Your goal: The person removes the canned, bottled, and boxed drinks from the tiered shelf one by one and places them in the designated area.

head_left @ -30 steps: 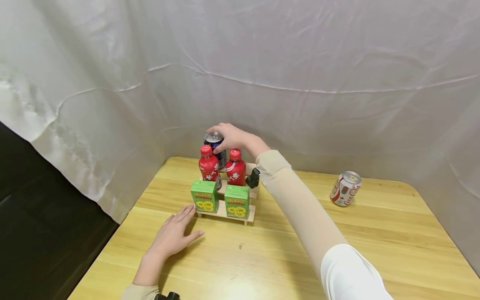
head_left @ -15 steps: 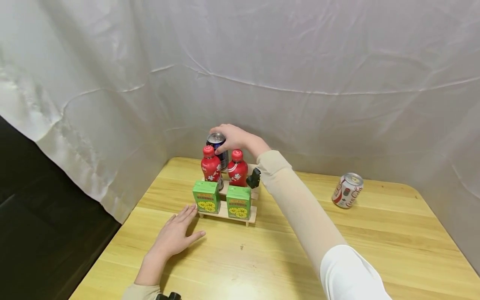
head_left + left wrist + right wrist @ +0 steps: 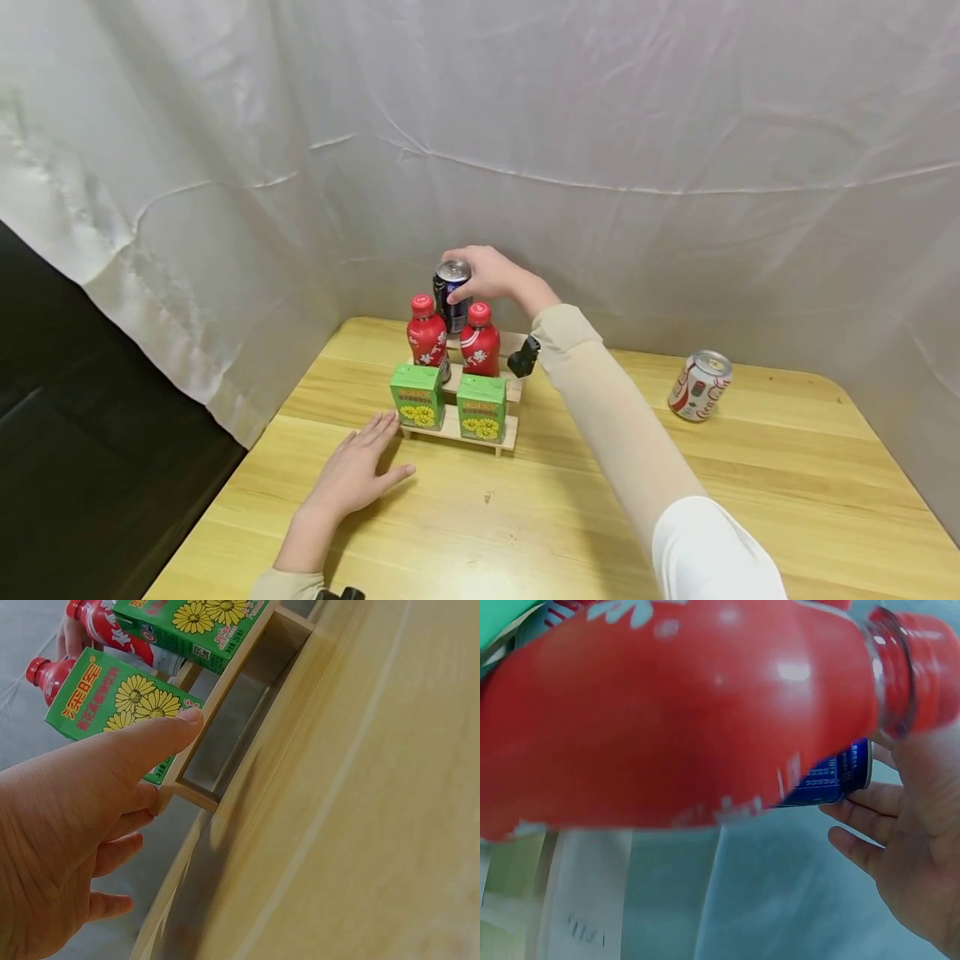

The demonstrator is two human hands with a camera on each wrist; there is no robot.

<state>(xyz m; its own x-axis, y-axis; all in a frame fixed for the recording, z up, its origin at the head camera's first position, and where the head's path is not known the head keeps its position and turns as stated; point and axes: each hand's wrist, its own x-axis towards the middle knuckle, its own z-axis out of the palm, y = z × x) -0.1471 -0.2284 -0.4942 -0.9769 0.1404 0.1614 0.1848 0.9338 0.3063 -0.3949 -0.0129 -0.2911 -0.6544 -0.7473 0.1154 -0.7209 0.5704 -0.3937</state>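
A small tiered wooden stand (image 3: 452, 427) holds two green drink cartons, left carton (image 3: 417, 397) and right carton (image 3: 482, 407), on its lowest step. Behind them stand two red bottles, left bottle (image 3: 427, 337) and right bottle (image 3: 480, 346). My right hand (image 3: 491, 271) grips a dark blue can (image 3: 450, 308) near its top, upright over the back step. In the right wrist view a red bottle (image 3: 682, 727) hides much of the can (image 3: 829, 780). My left hand (image 3: 352, 475) lies with fingers extended, fingertips right at the stand's left front corner, thumb apart.
A white cola can (image 3: 699, 385) stands upright on the wooden table (image 3: 787, 467), toward the back right. Pale curtains (image 3: 600, 125) close in behind and at the sides. Dark cloth (image 3: 90, 450) hangs beyond the table's left edge.
My right hand has moved the dark blue can rightward behind the bottles, from behind the left bottle toward the gap between the two. My left hand has stayed by the stand's corner.
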